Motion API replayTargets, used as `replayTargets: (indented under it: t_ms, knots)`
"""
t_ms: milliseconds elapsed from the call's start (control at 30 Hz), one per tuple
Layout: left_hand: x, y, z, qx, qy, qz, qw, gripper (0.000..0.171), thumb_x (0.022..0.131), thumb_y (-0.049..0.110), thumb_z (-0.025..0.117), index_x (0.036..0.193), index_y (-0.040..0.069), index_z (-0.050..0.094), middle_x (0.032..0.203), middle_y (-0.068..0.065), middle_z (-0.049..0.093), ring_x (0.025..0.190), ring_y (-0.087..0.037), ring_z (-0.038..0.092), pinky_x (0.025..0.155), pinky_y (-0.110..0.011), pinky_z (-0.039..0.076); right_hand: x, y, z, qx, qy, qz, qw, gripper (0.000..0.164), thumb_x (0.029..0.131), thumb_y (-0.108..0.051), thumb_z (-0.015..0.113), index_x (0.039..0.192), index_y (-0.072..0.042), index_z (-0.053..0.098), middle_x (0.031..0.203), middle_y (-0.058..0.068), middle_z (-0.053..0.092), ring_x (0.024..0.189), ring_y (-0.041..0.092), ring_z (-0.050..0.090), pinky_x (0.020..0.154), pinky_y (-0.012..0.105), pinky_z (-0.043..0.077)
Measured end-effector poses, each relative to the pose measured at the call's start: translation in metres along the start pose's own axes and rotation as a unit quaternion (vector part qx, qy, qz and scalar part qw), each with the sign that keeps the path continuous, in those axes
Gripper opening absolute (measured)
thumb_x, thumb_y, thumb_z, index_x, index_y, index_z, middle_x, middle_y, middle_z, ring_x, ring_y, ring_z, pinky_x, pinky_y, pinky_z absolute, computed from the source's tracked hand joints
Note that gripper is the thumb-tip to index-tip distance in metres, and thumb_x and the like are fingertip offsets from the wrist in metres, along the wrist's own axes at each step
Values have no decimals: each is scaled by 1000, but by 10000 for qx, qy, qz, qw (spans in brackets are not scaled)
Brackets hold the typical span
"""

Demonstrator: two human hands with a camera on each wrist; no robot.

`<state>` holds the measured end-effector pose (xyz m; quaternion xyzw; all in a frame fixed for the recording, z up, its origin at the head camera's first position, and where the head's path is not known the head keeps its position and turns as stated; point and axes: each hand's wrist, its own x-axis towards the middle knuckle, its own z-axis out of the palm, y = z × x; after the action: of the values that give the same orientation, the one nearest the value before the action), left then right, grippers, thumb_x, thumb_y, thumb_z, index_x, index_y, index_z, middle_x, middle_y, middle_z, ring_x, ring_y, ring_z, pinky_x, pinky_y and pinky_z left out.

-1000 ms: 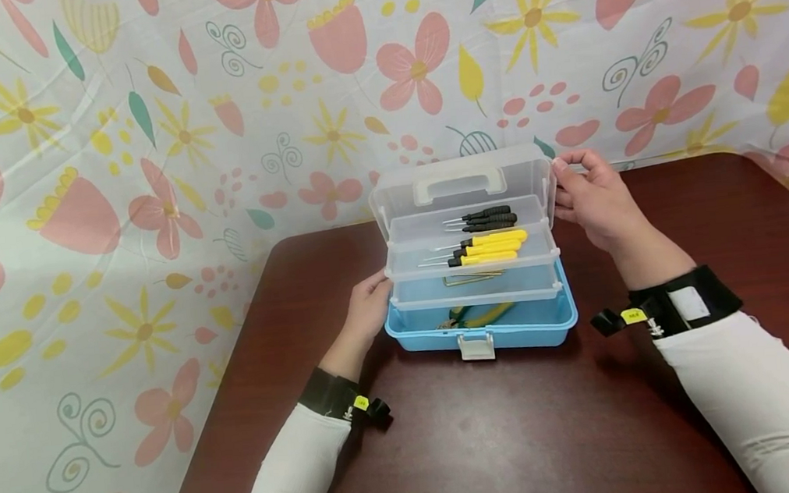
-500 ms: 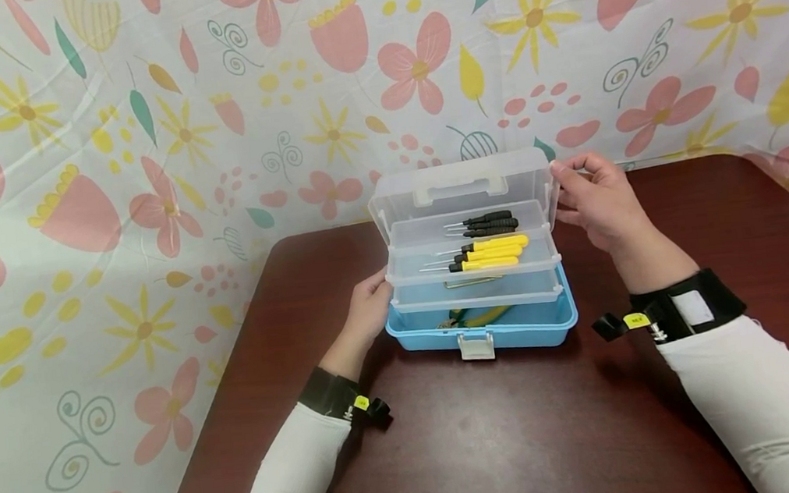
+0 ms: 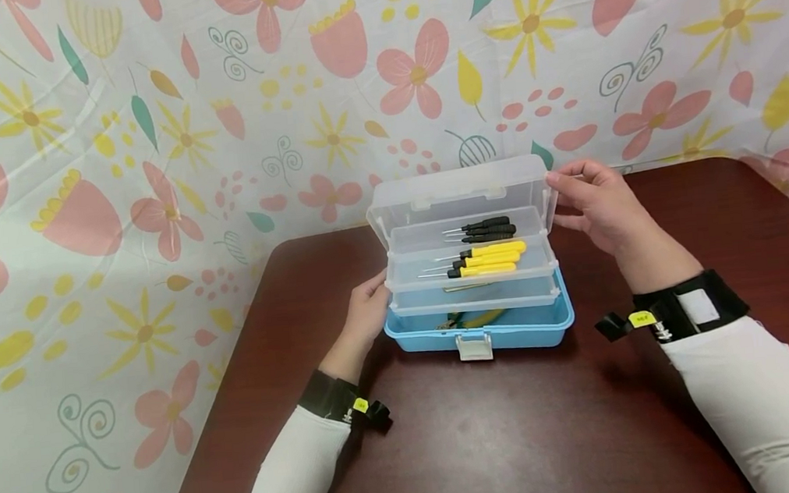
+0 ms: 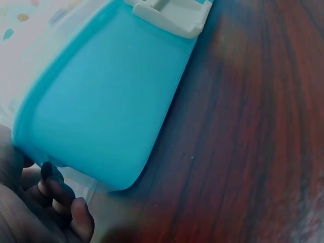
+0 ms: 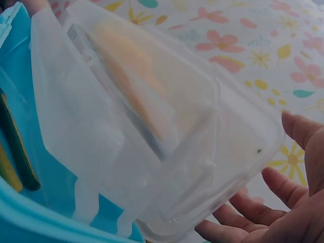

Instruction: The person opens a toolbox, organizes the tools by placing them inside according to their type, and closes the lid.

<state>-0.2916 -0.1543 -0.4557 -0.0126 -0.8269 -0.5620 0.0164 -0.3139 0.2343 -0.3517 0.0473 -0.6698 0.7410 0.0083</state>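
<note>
A light-blue toolbox (image 3: 417, 342) stands on the table, its clear lid (image 3: 400, 195) raised and tiered trays spread out. My left hand (image 3: 368, 307) grips the box's left end; its curled fingers (image 4: 58, 190) are at the corner under the rim. At the lid's right edge my right hand (image 3: 595, 201) holds on with thumb and fingers. Black-handled screwdrivers (image 3: 494, 230) lie in the upper tray, yellow-handled screwdrivers (image 3: 490, 259) in the one below. Thin brass-coloured rods (image 3: 467, 287) show under these. Green-and-yellow pliers (image 3: 488, 318) lie in the base, partly hidden.
The dark wooden table (image 3: 496, 441) stretches in front of the box and to both sides. Close behind it hangs a flower-patterned cloth (image 3: 322, 65). A white latch (image 3: 475, 347) hangs down at the box's front.
The lid has tipped forward and its handle is now foreshortened. The trays have sunk slightly and cover more of the rods and pliers. My right hand has moved slightly down; my left has stayed.
</note>
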Motion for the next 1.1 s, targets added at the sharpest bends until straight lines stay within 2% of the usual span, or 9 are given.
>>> replayTargets:
  t_ms: [233,400,500,567,667,800,933,1033,1100]
  knots:
    - [0,3,-4,68,-184,-149,9997,44,105,42,48,148,34,56,153,8,56,147,-20,46,119,-54,39,1,0,-6,-394,-534,416,9969,42,99,-44,64,134,-23,57,122,-11,64,104,10,64,77,30,61]
    - [-1,6,-6,141,-375,-147,9991,45,105,39,47,150,37,52,155,9,53,147,-18,45,118,-53,40,1,2,-10,-780,-967,724,9896,59,103,-49,55,157,-28,41,134,-14,57,114,9,59,86,39,56]
    - [0,5,-7,150,-487,-5,9987,47,105,39,47,152,35,50,157,9,51,148,-18,43,119,-52,39,0,3,-12,-932,-1249,818,9844,63,105,-50,50,162,-31,32,139,-15,54,118,7,59,90,47,54]
    - [0,4,-7,155,-510,88,9985,48,106,43,48,153,34,49,157,8,50,150,-19,42,120,-53,37,-2,3,-14,-862,-1442,848,9821,62,106,-48,49,163,-32,30,141,-14,55,118,5,61,92,53,54]
    - [1,3,-6,148,-456,150,9987,52,105,51,50,154,33,48,157,7,51,151,-20,41,121,-54,35,-3,5,-17,-558,-1713,866,9798,60,107,-43,48,163,-33,29,140,-15,59,118,4,65,90,54,56]
    - [2,3,-5,80,-218,58,9997,54,102,56,54,152,33,52,156,7,53,151,-20,42,121,-54,36,-3,10,-19,-117,-2125,778,9740,59,109,-32,48,164,-32,27,136,-19,63,121,4,64,86,48,59]
    - [2,2,-5,-12,-2,-72,10000,52,104,49,55,151,26,54,155,4,54,150,-21,43,121,-52,36,-3,17,-19,-45,-2303,636,9710,60,109,-21,48,164,-33,26,137,-21,63,126,4,61,87,45,60]
    - [2,4,-7,-143,40,-357,9993,53,106,52,49,151,24,54,145,5,63,138,-17,55,115,-48,45,-4,21,-18,-210,-2210,553,9735,62,109,-18,50,164,-34,27,138,-22,61,127,3,60,87,43,61]
    - [2,6,-9,-439,-135,-597,9972,62,105,62,40,153,25,51,119,1,72,109,-16,66,98,-39,54,-4,23,-17,-306,-2151,508,9748,63,108,-18,52,164,-34,27,140,-21,58,126,2,60,87,43,61]
